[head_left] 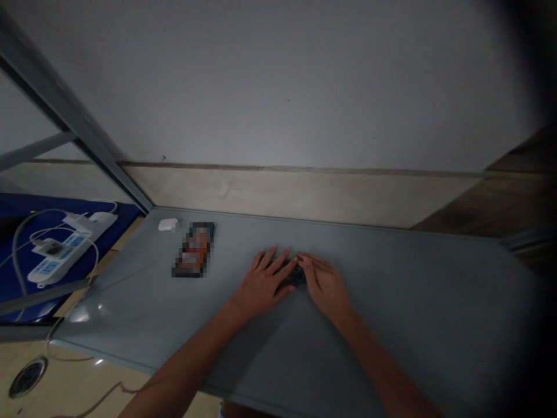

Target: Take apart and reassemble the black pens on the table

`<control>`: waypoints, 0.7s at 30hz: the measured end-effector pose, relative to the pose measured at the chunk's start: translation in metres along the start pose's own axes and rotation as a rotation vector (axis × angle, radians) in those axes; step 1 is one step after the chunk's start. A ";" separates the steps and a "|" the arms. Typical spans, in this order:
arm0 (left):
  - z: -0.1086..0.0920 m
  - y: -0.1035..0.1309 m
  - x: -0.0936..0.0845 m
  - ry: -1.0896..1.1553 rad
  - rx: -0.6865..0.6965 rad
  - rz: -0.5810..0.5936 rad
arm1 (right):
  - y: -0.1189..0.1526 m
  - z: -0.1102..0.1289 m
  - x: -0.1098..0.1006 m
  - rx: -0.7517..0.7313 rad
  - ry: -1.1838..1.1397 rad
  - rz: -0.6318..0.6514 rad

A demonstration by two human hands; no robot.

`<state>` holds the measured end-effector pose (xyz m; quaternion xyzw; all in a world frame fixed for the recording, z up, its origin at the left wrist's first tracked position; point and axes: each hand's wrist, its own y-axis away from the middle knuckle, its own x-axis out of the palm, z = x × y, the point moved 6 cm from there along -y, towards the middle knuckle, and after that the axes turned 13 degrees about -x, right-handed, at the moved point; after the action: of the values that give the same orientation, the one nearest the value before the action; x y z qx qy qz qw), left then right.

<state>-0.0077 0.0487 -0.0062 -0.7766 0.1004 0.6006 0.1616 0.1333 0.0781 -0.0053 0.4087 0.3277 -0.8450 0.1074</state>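
Note:
Between my hands lies a small dark item [296,276] on the grey tabletop [391,313]; its kind is hard to tell, as the fingers cover most of it. My left hand [264,285] rests palm down with fingers spread, over the left part of this item. From the right, my right hand [327,284] reaches in with thumb and fingertips pinched together at the item's right upper side, close to the left fingertips. What sits inside that pinch is hidden.
Left of my hands lie a pixelated phone-shaped object [194,251] and a small white case [167,224]. A white power strip [72,249] with cables sits on a blue surface [126,212] beyond a metal frame bar [111,168]. The wall [278,191] borders the table's back edge.

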 end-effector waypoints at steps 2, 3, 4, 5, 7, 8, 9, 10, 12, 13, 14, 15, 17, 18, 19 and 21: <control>0.000 0.000 0.001 -0.010 0.009 0.000 | 0.000 0.004 0.001 0.002 0.022 0.014; -0.001 0.000 0.001 -0.018 0.010 -0.002 | 0.000 0.006 0.001 0.006 0.031 0.019; -0.001 0.000 0.002 -0.027 0.010 -0.006 | 0.000 0.007 0.001 0.013 0.039 0.022; -0.002 0.000 0.002 -0.036 0.010 -0.010 | 0.000 0.008 0.002 0.020 0.046 0.026; -0.004 0.000 0.004 -0.050 0.015 -0.015 | -0.001 0.010 0.003 0.019 0.052 0.041; -0.005 0.000 0.005 -0.055 0.020 -0.014 | -0.002 0.011 0.004 0.016 0.053 0.052; -0.006 0.001 0.006 -0.059 0.024 -0.012 | -0.002 0.012 0.004 0.011 0.055 0.064; -0.007 0.001 0.007 -0.063 0.027 -0.008 | -0.003 0.012 0.005 0.006 0.059 0.079; -0.009 0.002 0.008 -0.073 0.026 -0.002 | -0.003 0.014 0.006 0.002 0.082 0.108; -0.009 0.002 0.009 -0.078 0.022 -0.001 | -0.002 0.016 0.007 0.001 0.100 0.125; -0.010 0.003 0.010 -0.083 0.019 -0.003 | -0.001 0.017 0.008 -0.004 0.120 0.141; -0.010 0.003 0.010 -0.086 0.018 -0.005 | 0.000 0.020 0.010 -0.011 0.141 0.155; -0.010 0.003 0.011 -0.088 0.017 -0.011 | 0.003 0.024 0.014 -0.023 0.183 0.170; -0.010 0.003 0.012 -0.088 0.018 -0.013 | 0.004 0.025 0.016 -0.026 0.205 0.173; -0.010 0.003 0.012 -0.087 0.017 -0.016 | 0.006 0.026 0.018 -0.026 0.227 0.173; -0.010 0.003 0.012 -0.088 0.012 -0.024 | 0.007 0.026 0.021 -0.027 0.265 0.178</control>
<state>0.0030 0.0422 -0.0155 -0.7498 0.0877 0.6314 0.1777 0.1072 0.0576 -0.0126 0.5424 0.3129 -0.7665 0.1430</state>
